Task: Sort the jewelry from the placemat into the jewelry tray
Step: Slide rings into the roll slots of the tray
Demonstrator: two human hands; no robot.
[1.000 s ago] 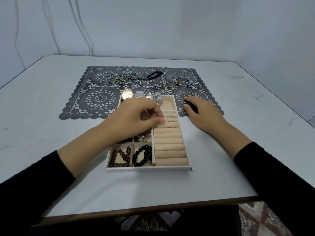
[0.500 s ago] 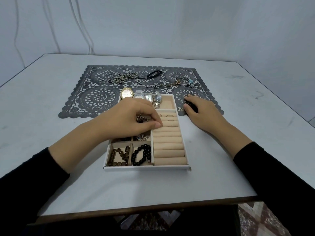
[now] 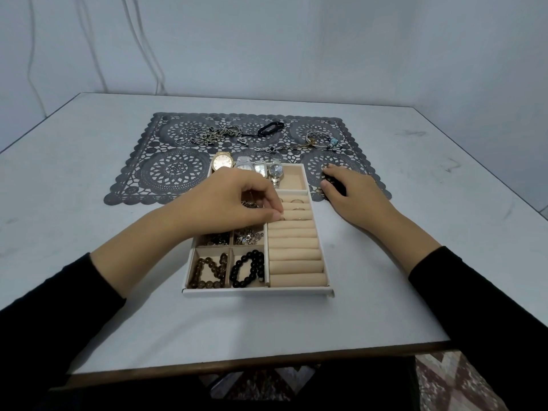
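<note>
Counter: white, wood-trimmed near edge; broad strip of surface left of the placemat, another between the tray's front rim and the near edge.
Placemat: dark lace, scalloped border, set well in from every counter edge.
Loose rings: scattered at far left of the placemat, just beside a tangle of chains.
Left hand: over the tray's middle, fingers curled, thumb and forefinger tips pinched together at the left end of the third ring roll; cannot tell whether a ring sits between them.
Tray: white rim, beige lining, far end overlapping the placemat's near edge.
Brown beads: near left compartment.
Black beads: next compartment to the right.
Watches: four in a row along the far end of the tray.
Black band: far middle of the placemat.
Ring rolls: right column of the tray; small rings tucked in the far slots.
Bangle: far right of the placemat.
Right hand: just right of the tray, apart from its rim, at the placemat's near right border, fingers curled round a dark thing.
</note>
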